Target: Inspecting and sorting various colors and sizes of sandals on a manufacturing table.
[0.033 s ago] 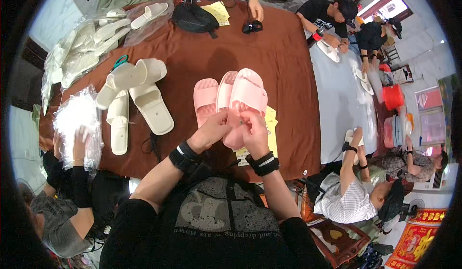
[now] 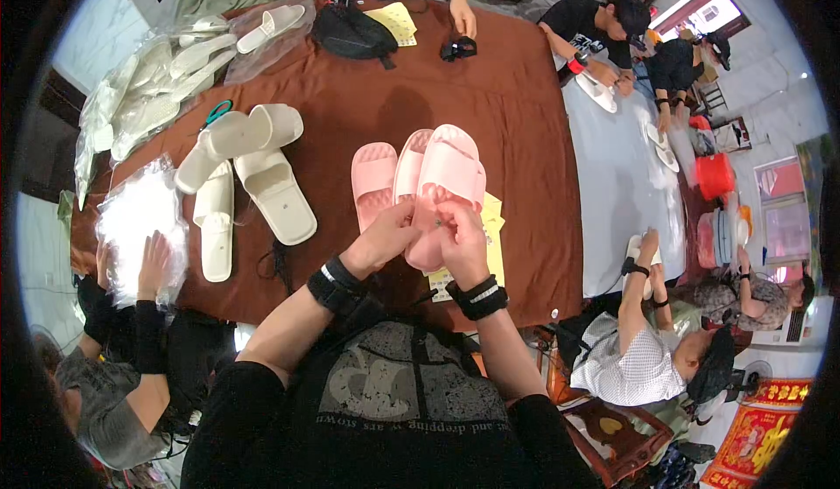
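Nothing moved: both hands (image 2: 429,231) still grip pink slipper (image 2: 446,183).

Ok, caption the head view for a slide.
Both hands, left hand and right hand, grip a pink slipper over a brown table beside cream slippers.

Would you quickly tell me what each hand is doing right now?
Left hand: closed on the heel end of the pink slipper.
Right hand: also gripping that pink slipper at its heel end.
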A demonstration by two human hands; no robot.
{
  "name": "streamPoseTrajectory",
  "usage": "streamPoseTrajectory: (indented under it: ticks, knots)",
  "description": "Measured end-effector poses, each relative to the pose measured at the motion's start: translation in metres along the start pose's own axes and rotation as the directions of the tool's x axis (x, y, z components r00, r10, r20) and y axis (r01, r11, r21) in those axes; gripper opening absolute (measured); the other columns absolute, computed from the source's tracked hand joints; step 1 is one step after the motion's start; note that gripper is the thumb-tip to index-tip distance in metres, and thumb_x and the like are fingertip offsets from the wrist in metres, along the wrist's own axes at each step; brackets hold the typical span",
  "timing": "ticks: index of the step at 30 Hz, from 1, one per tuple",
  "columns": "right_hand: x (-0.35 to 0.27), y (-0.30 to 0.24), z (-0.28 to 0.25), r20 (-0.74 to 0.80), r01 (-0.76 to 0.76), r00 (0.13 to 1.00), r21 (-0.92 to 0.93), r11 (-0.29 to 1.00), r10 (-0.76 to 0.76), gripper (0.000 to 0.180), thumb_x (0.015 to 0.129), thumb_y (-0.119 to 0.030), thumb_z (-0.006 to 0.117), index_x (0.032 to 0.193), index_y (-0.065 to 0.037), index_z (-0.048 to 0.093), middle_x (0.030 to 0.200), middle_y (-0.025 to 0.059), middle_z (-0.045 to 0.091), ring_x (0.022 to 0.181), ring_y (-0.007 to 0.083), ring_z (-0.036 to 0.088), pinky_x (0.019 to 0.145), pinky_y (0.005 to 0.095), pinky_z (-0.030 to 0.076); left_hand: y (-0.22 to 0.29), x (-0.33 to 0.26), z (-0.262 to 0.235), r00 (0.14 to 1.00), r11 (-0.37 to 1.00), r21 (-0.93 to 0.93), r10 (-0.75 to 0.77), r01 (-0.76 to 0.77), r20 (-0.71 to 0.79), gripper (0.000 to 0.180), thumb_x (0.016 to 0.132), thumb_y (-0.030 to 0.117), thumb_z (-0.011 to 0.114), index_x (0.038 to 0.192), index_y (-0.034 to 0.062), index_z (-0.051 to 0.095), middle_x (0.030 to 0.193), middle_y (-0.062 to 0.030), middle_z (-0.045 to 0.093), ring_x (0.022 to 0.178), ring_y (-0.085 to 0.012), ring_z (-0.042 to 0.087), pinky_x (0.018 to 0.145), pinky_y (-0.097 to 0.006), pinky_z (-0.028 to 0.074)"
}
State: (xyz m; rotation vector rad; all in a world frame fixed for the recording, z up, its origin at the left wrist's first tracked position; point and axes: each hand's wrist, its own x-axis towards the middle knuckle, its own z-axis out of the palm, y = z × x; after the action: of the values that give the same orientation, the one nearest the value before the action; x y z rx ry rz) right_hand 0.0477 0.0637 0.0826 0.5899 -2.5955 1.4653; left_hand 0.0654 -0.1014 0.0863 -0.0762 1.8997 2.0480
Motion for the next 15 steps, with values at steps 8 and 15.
streamPoseTrajectory:
  ticks: [8,15]
  knots:
    - [-0.002,0.001,-0.002,-0.02,-0.033,0.999,-0.019,0.999,0.032,0.031,0.07,0.01,0.053,0.099,-0.002,0.056,0.089,0.0091,0.056,0.08,0.02,0.055,0.074,0.029,0.046,-0.002,0.004,0.002,0.999,0.987,0.162,-0.018,0.013,0.032,0.028,0.081,0.007,0.052,0.106,-0.0042,0.054,0.086,-0.0038,0.058,0.074,-0.009,0.053,0.062,-0.023,0.044]
    - [-0.004,0.005,0.002,-0.053,-0.068,0.996,0.065,0.996,0.072,0.029,0.071,0.01,0.052,0.097,-0.001,0.055,0.088,0.0095,0.055,0.08,0.0206,0.055,0.074,0.0292,0.046,-0.018,0.01,-0.002,0.998,0.982,0.186,0.02,-0.03,0.056,0.03,0.082,0.008,0.051,0.109,-0.0036,0.054,0.093,-0.0045,0.059,0.081,-0.0096,0.053,0.07,-0.023,0.045]
